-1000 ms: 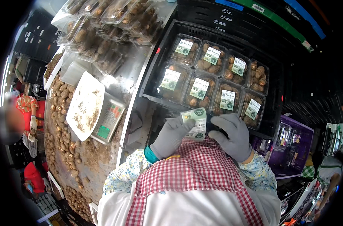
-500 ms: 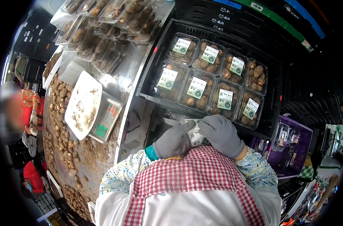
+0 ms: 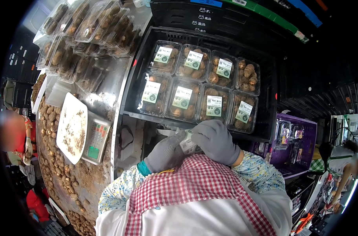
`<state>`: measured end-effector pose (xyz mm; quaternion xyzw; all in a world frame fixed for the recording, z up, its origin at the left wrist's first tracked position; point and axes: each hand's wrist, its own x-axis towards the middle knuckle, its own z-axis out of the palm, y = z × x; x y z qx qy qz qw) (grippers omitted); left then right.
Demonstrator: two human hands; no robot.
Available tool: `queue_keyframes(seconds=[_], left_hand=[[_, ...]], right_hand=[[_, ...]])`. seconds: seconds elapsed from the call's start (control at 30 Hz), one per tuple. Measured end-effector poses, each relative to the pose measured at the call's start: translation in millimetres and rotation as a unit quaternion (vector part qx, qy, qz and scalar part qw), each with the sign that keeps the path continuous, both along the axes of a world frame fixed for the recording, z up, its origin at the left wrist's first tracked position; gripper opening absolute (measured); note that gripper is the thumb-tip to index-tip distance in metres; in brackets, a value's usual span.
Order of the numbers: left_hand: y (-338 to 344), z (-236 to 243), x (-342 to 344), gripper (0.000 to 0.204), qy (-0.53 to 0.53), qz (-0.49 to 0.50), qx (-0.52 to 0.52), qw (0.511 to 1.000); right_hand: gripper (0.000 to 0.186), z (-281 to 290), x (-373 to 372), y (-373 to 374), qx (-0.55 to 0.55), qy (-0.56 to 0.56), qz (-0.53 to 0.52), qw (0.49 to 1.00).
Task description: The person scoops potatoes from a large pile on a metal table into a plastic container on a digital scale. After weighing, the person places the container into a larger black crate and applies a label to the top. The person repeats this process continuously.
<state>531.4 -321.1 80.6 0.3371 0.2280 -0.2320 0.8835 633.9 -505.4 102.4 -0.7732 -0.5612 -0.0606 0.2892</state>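
In front of my chest, both gloved hands are closed around a bundle of printed white and green labels [image 3: 189, 146]. My left hand [image 3: 165, 154], in a grey glove with a teal cuff, grips it from the left. With bent fingers, my right hand [image 3: 217, 141] pinches at its top edge; the fingertips are partly hidden. Just beyond stands a black crate [image 3: 131, 112] holding two rows of clear lidded boxes of small brown taros. Most boxes, such as the near-row taro box [image 3: 179, 111], carry a label. The far-right taro box [image 3: 247, 77] shows none.
On the metal table [image 3: 125, 72] to my left, a digital scale [image 3: 97, 139] with a soiled white tray [image 3: 72, 129] stands beside loose taros [image 3: 49, 118]. Filled clear boxes [image 3: 84, 31] are stacked at the back. A purple crate [image 3: 305, 157] is right; other people work at both sides.
The view has shifted, so the crate and table sit further left in the picture. My hands remain closed on the labels, with the right fingers now pinching near the top.
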Motion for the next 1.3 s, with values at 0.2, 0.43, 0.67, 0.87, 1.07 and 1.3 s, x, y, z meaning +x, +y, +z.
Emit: queue_keyframes(seconds=[0.2,0.43,0.67,0.87,1.07,1.3], left_hand=[[8.4,13.0,11.5,0.037,0.038,0.040,0.017,0.998],[55.3,14.0,-1.1,0.035,-0.010,0.321,0.031,0.947],[117.7,11.6,-54.3,0.044,-0.093,0.419,0.113,0.896],[188.3,73.6,-102.1,0.046,-0.056,0.254,0.621,0.739],[237.0,149.6,-68.4,0.023,-0.056,0.187,0.654,0.731],[303.5,188.9,-60.0,0.037,-0.101,0.067,0.844,0.523]], right_hand=[[0.018,12.1,9.2,-4.5,0.069,0.075,0.088,0.991],[0.017,5.3,154.6,-104.7,0.072,0.238,-0.328,0.912],[0.025,-89.5,281.3,-155.9,-0.064,0.267,-0.341,0.899],[0.039,-126.4,296.6,-143.2,-0.203,0.231,-0.370,0.877],[0.072,-77.8,274.1,-103.4,-0.360,0.049,-0.457,0.812],[0.042,19.5,156.3,27.3,-0.140,0.358,0.023,0.923]])
